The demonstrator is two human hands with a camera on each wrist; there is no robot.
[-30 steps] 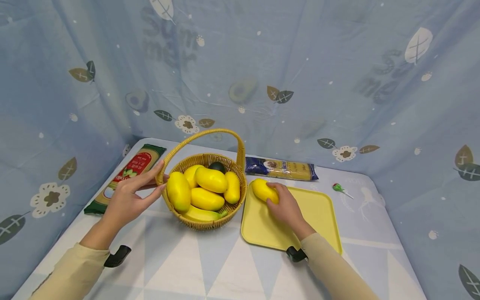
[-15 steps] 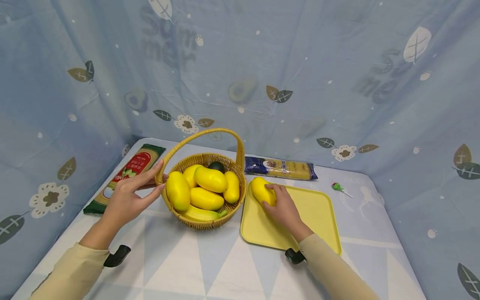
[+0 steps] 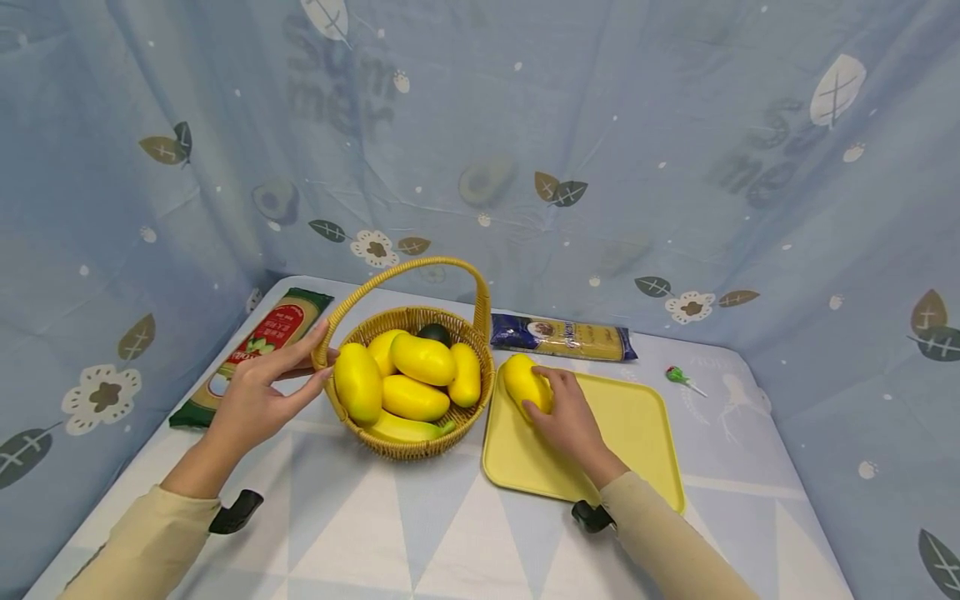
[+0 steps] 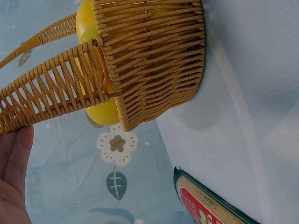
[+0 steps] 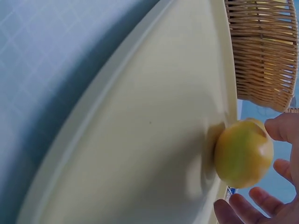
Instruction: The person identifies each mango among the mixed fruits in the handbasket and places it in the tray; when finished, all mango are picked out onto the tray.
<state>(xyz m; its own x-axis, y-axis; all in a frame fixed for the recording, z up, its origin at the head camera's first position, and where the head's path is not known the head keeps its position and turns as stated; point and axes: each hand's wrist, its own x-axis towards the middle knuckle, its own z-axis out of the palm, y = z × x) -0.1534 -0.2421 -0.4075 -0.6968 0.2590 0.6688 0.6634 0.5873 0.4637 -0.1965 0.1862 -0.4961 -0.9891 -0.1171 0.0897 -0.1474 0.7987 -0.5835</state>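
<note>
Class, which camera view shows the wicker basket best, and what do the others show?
The head view: it shows the wicker basket from above, with its arched handle and the yellow fruit inside. Left wrist shows its woven side and part of the handle; right wrist, a cropped woven section.

The left arm [image 3: 146, 546] and right arm [image 3: 675, 537] are extended forward, sleeved nearly to the wrists. The left hand [image 3: 262, 398] is turned inward, its grip formed between thumb and fingers. The right hand [image 3: 568, 418] is held lower side down, its back shown, thumb and fingers spread and loosely bent.
</note>
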